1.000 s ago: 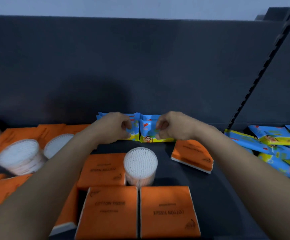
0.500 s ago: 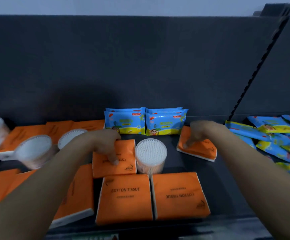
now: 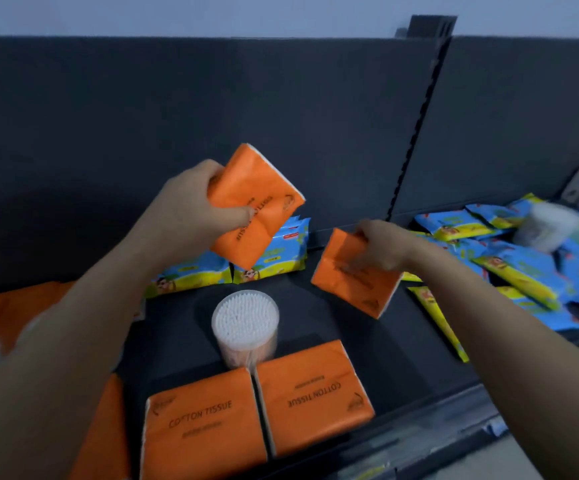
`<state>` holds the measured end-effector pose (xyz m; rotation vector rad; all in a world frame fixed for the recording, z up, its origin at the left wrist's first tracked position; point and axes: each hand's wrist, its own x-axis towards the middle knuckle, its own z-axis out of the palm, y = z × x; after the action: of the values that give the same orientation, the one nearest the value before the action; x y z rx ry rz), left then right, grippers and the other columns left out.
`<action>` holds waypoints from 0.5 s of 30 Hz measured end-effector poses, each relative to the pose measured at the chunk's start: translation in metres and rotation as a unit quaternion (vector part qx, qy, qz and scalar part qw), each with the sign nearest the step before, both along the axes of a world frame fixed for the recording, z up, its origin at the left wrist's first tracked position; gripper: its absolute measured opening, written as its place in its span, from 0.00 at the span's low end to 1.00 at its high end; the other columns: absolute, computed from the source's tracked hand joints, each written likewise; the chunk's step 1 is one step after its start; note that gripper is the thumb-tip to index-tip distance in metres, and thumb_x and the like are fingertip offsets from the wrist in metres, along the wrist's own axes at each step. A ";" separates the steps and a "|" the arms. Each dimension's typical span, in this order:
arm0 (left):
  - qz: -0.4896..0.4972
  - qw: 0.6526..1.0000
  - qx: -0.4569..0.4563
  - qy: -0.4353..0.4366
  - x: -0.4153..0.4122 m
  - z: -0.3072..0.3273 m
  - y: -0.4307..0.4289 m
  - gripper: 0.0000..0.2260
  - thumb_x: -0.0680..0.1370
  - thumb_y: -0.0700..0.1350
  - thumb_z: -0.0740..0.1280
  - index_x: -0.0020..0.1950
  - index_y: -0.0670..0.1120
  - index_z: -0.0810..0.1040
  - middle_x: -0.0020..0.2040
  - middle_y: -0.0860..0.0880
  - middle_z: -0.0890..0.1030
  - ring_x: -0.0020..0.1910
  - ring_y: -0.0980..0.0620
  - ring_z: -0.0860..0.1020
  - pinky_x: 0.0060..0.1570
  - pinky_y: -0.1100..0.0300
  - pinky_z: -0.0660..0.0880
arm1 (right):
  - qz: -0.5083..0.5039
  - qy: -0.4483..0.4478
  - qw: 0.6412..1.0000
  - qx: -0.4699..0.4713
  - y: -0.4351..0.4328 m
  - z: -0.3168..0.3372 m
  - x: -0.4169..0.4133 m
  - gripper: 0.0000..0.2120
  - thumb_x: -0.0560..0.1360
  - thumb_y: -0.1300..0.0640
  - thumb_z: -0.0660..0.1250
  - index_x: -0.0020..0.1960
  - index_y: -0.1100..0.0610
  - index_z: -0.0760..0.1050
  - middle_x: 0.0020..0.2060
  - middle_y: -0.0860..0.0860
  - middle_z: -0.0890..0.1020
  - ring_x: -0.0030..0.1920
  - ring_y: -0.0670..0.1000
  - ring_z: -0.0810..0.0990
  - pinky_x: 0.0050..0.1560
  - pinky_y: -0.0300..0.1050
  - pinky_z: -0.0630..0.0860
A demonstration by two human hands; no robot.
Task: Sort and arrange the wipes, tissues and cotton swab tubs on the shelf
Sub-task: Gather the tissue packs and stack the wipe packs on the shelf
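My left hand (image 3: 191, 209) grips an orange cotton tissue pack (image 3: 260, 199) and holds it raised above the shelf, in front of two blue wipe packs (image 3: 274, 254) that stand against the back wall. My right hand (image 3: 378, 247) grips a second orange tissue pack (image 3: 354, 282), tilted up off the shelf floor. A clear cotton swab tub (image 3: 245, 323) stands upright in the middle. Two more orange tissue packs (image 3: 312, 396) lie flat side by side at the front edge.
Several blue and yellow wipe packs (image 3: 523, 268) lie in a loose heap in the right bay, with a blurred swab tub (image 3: 547, 226) on them. More orange packs (image 3: 14, 306) lie at the left. A slotted upright post (image 3: 416, 133) divides the dark back panel.
Both hands have closed on the orange tissue packs they were touching and lifted them. The left pack rose well above the shelf; the right pack tipped up. The view shifted right.
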<state>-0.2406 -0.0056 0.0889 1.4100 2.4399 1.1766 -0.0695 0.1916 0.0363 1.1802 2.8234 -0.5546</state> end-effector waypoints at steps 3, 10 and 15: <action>-0.021 0.999 0.008 -0.037 0.024 -0.002 0.026 0.20 0.61 0.58 0.70 0.50 0.50 0.75 0.41 0.53 0.79 0.39 0.55 0.78 0.36 0.59 0.72 | -0.039 0.080 0.996 0.008 0.017 0.012 0.030 0.20 0.68 0.45 0.74 0.50 0.55 0.71 0.46 0.52 0.75 0.46 0.53 0.74 0.43 0.41 0.66; -0.056 0.996 0.012 -0.067 0.109 -0.006 0.112 0.12 0.73 0.52 0.70 0.49 0.48 0.72 0.40 0.51 0.77 0.38 0.53 0.76 0.36 0.57 0.71 | -0.108 0.233 0.966 -0.029 0.094 0.026 0.129 0.16 0.71 0.51 0.72 0.51 0.62 0.77 0.46 0.59 0.81 0.46 0.57 0.79 0.47 0.49 0.75; -0.074 0.992 0.036 -0.093 0.204 -0.007 0.204 0.10 0.77 0.49 0.64 0.51 0.44 0.71 0.38 0.52 0.73 0.34 0.56 0.71 0.33 0.59 0.66 | -0.140 0.284 0.947 -0.050 0.167 0.034 0.233 0.14 0.69 0.56 0.73 0.52 0.55 0.76 0.44 0.54 0.80 0.45 0.53 0.78 0.46 0.46 0.74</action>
<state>-0.0369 0.1988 0.0823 1.4030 2.1491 1.3096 0.1630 0.3583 0.0706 1.6384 3.0181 -1.2215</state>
